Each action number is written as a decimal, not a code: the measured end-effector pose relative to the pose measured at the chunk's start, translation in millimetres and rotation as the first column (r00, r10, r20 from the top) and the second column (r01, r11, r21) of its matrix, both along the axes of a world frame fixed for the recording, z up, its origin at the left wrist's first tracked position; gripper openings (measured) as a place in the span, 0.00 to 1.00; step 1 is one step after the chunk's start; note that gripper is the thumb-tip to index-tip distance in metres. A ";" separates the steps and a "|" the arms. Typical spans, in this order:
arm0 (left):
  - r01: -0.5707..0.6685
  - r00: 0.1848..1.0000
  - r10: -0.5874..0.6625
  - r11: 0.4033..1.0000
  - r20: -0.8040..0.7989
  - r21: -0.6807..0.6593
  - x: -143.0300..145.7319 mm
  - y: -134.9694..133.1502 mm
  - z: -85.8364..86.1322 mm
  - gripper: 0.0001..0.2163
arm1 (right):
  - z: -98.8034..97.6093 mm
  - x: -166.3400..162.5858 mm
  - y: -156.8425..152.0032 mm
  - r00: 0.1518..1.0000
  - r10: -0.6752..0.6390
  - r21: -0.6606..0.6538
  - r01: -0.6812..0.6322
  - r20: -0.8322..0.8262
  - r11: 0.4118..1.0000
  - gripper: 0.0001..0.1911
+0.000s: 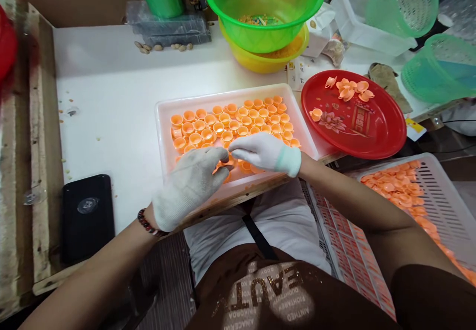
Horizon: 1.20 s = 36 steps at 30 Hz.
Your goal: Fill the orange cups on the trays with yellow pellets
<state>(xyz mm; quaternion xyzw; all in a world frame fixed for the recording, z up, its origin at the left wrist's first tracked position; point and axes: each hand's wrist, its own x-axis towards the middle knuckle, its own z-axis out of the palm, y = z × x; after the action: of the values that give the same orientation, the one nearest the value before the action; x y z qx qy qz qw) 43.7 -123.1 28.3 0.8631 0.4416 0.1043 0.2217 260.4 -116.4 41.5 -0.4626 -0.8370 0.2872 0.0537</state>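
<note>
Small orange toy cups (224, 118) stand close together in rows in a shallow white tray (160, 144), most with their mouths up. Over the tray's near half is my left hand (193, 179) in a white knit glove, a gap showing between thumb and fingers and nothing visible in it. My right hand (258, 150), also gloved, reaches in from the right with its fingers stretched out low over the cups. The fingertips of both hands nearly meet. Some cups beneath the hands are hidden.
A red plate (386, 127) with several loose cups stands to the right. Below it is a white basket (446, 196) full of orange pieces. A green basin (260, 37) sits in a yellow one (241, 62) behind the tray. A black phone (88, 221) lies left.
</note>
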 end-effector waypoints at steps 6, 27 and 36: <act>-0.025 0.983 0.032 0.999 0.183 -0.042 1.4 -5.9 -17.3 0.07 | -8.2 -9.4 -10.4 0.988 -0.155 -0.159 0.155 0.012 0.975 0.11; 0.256 0.936 -0.163 0.924 -0.313 0.285 -11.4 19.1 -19.4 0.13 | -8.0 33.9 -7.5 0.951 0.024 -0.082 0.001 0.308 0.997 0.10; 0.236 0.918 -0.138 0.943 -0.371 0.234 -26.8 25.1 -6.4 0.13 | 1.0 20.8 -12.5 0.899 -0.089 -0.089 0.140 0.430 0.986 0.11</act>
<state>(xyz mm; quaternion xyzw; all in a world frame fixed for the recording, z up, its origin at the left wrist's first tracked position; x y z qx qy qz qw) 16.9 -98.0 21.8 0.9286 0.3698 -0.0125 0.0273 281.2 -128.9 42.5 -0.5646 -0.7818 0.2247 -0.1400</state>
